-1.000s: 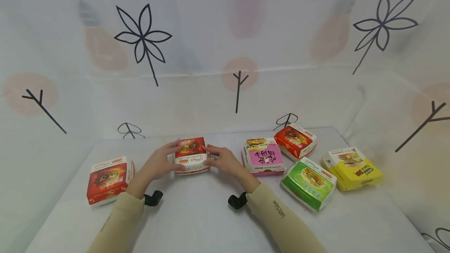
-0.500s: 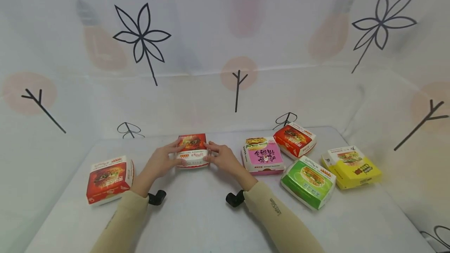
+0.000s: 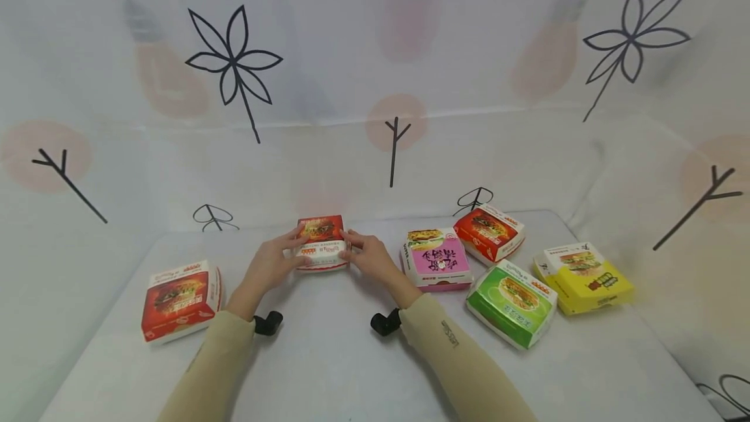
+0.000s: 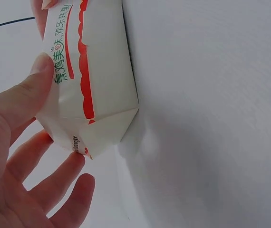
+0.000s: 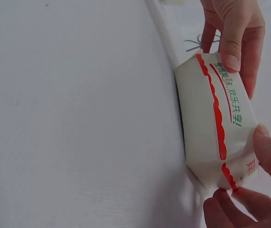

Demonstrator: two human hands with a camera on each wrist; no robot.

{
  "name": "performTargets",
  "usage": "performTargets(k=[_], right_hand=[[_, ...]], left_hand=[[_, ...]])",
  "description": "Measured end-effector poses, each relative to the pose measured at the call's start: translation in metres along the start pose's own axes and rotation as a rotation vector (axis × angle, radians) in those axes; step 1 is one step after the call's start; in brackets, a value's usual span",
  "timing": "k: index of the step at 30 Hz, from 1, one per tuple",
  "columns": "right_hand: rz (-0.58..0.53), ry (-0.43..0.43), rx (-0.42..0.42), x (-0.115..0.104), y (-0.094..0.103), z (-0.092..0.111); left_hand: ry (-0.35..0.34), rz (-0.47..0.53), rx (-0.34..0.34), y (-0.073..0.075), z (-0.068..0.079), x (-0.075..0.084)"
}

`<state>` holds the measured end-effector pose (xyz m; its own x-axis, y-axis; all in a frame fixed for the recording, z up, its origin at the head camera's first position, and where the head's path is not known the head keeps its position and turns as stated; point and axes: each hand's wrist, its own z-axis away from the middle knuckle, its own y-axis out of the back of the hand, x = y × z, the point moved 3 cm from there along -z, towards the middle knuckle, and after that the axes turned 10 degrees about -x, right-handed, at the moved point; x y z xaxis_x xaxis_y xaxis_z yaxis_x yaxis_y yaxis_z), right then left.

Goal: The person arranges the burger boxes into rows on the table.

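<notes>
So I've got both hands on one red-and-white burger box [image 3: 321, 239], a bit left of centre in the frame, up by the back edge of the table [image 3: 328, 357]. My left hand [image 3: 271, 264] has its left end, my right hand [image 3: 375, 260] has the right, and both are pinching it, thumbs on the side facing me and fingers bent round the ends. In the wrist views the bottom edge looks right down at the tabletop, but I honestly can't tell if it's resting there or just above.

I'd call this the positioning step: one box held square, not let go yet. Next move, I reckon, calls for an even squeeze from both sides (looks like thin card, would dent easily) and a level box. If I release, both hands should open together or it'll skew.

Nothing's crowding me: another red box [image 3: 178, 301] at lower left, then the pink box [image 3: 438, 262], far red box [image 3: 489, 233], green box [image 3: 514, 305] and yellow box [image 3: 586, 279] bunched on the right side.
</notes>
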<state>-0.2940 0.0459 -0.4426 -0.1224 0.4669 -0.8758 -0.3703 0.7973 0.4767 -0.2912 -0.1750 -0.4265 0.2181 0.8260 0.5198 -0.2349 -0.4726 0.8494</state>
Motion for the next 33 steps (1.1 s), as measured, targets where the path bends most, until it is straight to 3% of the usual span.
performTargets(k=[9,19,25,33], right_hand=[[0.071,0.03,0.034,-0.003,0.002,-0.004],[0.052,0.045,0.055,-0.004,0.001,-0.002],[0.051,0.053,0.05,-0.006,0.0,0.001],[0.048,0.024,0.06,-0.006,0.001,0.0]], left_hand=[[-0.06,0.012,0.035,-0.001,-0.005,0.0],[-0.099,0.02,0.057,0.0,-0.002,-0.003],[-0.068,0.022,0.057,0.005,0.01,-0.004],[-0.058,-0.041,0.084,0.029,0.041,-0.009]])
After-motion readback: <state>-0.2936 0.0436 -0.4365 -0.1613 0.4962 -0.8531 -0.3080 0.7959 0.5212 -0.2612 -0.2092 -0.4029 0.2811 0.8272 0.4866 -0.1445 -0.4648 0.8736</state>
